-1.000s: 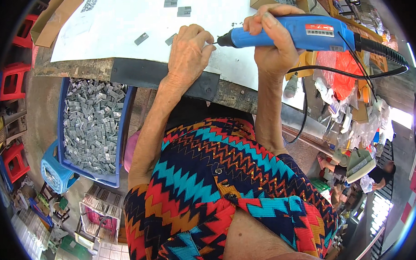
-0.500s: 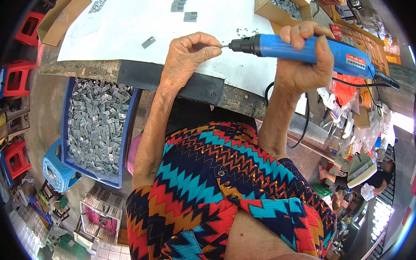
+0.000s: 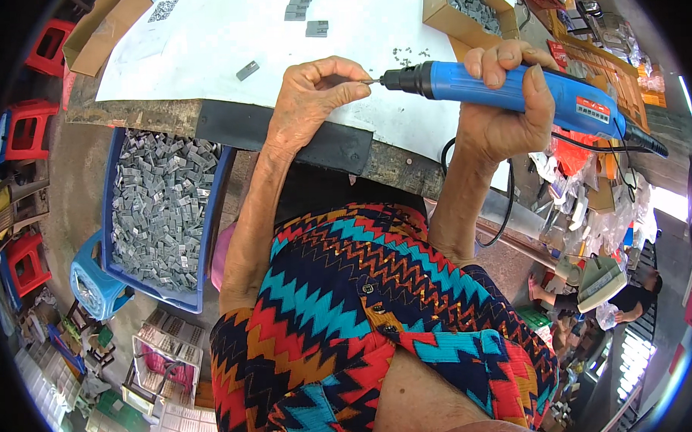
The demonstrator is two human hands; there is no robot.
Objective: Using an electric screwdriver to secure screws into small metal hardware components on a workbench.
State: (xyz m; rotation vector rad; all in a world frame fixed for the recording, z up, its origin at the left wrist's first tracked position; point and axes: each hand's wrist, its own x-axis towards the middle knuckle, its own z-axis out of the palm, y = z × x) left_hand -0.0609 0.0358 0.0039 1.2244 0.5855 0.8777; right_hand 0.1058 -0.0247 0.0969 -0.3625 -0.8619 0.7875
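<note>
My right hand (image 3: 506, 107) is wrapped round a blue electric screwdriver (image 3: 482, 89) with a black nose, held nearly level with its bit pointing left. The thumb and forefinger of my left hand (image 3: 311, 99) are pinched together at the bit's tip. What sits between those fingertips is too small to make out. Below the screwdriver's nose, toward the far side, tiny dark screws (image 3: 410, 57) lie scattered on the white sheet (image 3: 203, 61). One small grey rectangular piece (image 3: 247, 70) lies apart to the left of my left hand. Several more grey pieces (image 3: 299, 4) are lined up farther back.
A blue bin (image 3: 109, 247) full of grey pieces stands below the table edge at left. A cardboard box (image 3: 446, 18) with grey pieces is at the back right, another cardboard box (image 3: 89, 53) at far left. A black cable (image 3: 511, 202) hangs by my right forearm. Another person (image 3: 631, 297) is at far right.
The screwdriver and my right hand have shifted slightly down and nearer. My left hand keeps its pinch at the bit's tip, almost unmoved.
</note>
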